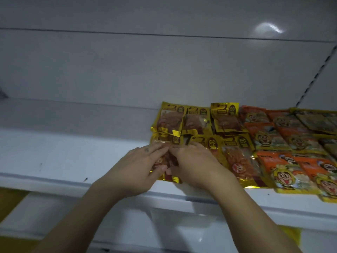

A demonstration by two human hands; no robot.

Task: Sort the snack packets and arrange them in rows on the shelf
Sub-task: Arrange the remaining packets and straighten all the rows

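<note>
Between your two hands, the gold packet (169, 157) lies flat on the shelf (73, 154). Your left hand (138, 167) and right hand (195, 161) both hold it, fingers over its top end and thumbs near its lower end, probably to square it up. Just right of that packet, more gold packets (235, 159) continue the line, and behind it a second gold row (224, 119) overlaps. Farther right of it lie orange packets (269, 137), then dark packets (317, 123), so each kind stays grouped.
</note>
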